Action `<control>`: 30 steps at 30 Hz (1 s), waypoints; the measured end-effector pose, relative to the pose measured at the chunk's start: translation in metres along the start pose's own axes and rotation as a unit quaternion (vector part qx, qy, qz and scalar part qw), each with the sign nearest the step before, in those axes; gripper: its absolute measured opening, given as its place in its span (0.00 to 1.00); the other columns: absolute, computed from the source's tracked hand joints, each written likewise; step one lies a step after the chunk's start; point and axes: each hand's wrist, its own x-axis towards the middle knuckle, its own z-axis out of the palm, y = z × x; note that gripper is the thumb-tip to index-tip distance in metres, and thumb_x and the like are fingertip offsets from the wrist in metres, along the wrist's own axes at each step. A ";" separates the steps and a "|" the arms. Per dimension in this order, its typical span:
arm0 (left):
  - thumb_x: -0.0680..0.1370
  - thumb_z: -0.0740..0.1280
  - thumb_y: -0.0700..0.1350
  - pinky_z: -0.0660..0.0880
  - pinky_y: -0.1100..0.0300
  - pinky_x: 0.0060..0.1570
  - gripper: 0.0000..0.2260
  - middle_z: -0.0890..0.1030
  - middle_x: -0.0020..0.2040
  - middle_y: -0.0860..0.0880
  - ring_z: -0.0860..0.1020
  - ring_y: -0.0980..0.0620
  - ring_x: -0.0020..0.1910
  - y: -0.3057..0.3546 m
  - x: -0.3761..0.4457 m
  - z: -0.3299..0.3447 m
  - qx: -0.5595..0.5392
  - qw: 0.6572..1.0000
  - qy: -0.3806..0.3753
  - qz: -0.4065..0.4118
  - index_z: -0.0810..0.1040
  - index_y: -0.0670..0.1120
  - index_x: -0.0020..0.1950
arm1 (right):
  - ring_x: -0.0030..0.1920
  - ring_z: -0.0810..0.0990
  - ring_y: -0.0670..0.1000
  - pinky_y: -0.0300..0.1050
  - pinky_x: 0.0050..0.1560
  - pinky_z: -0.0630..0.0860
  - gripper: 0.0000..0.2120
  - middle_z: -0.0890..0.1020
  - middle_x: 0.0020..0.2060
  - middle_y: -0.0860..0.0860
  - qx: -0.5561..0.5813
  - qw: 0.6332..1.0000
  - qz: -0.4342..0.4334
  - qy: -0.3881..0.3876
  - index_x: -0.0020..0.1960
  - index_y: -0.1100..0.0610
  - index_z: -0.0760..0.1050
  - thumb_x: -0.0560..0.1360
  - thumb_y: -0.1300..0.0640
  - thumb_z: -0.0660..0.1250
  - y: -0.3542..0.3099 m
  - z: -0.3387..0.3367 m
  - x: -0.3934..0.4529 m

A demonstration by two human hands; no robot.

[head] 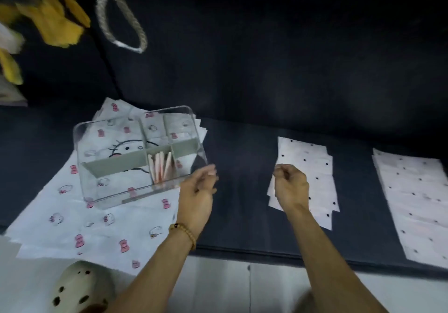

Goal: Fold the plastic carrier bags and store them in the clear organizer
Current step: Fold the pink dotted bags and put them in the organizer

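The clear organizer [138, 157] sits on a spread cartoon-print bag [72, 218], folded pink bags [161, 167] upright in 1 middle compartment. The left hand [197, 191], grip loose and holding nothing, hovers beside it. The right hand [291, 186] pinches a dotted white bag [312, 165]; another dotted stack [417, 203] lies well apart.

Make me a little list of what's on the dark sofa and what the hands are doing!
organizer: clear, with grey dividers, sits on the cat-print bags
folded bags: pink-white, upright in one middle compartment
dotted bags: flat stack under the right hand
second dotted stack: far right
left hand: beside organizer, fingers relaxed, empty
right hand: fingers curled; grip unclear
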 end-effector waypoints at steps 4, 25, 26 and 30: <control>0.79 0.64 0.41 0.74 0.62 0.56 0.08 0.80 0.51 0.57 0.78 0.56 0.56 -0.032 0.005 0.055 0.049 0.997 -0.053 -0.032 0.79 0.52 0.52 | 0.56 0.78 0.55 0.43 0.56 0.72 0.16 0.78 0.61 0.52 -0.079 0.995 0.057 0.036 0.65 0.54 0.73 0.80 0.50 0.58 0.056 -0.063 0.021; 0.79 0.62 0.45 0.70 0.60 0.60 0.10 0.78 0.60 0.54 0.69 0.56 0.63 -0.076 0.034 0.145 0.501 0.778 -0.247 0.287 0.82 0.47 0.54 | 0.52 0.74 0.58 0.49 0.46 0.71 0.06 0.80 0.54 0.55 -0.329 0.923 -0.195 0.044 0.46 0.57 0.84 0.75 0.59 0.68 0.124 -0.114 0.037; 0.79 0.62 0.44 0.72 0.59 0.58 0.09 0.78 0.58 0.54 0.71 0.56 0.60 -0.070 0.031 0.141 0.486 0.792 -0.240 0.280 0.81 0.47 0.53 | 0.51 0.76 0.59 0.50 0.45 0.72 0.05 0.80 0.53 0.55 -0.318 0.922 -0.215 0.056 0.44 0.58 0.84 0.74 0.59 0.69 0.118 -0.114 0.034; 0.80 0.60 0.47 0.74 0.58 0.50 0.06 0.75 0.54 0.54 0.76 0.53 0.48 -0.044 0.020 0.105 0.462 0.814 -0.245 0.253 0.75 0.51 0.53 | 0.55 0.78 0.53 0.50 0.55 0.71 0.18 0.81 0.56 0.49 -0.285 0.919 -0.273 -0.011 0.53 0.54 0.81 0.69 0.45 0.69 0.091 -0.100 0.012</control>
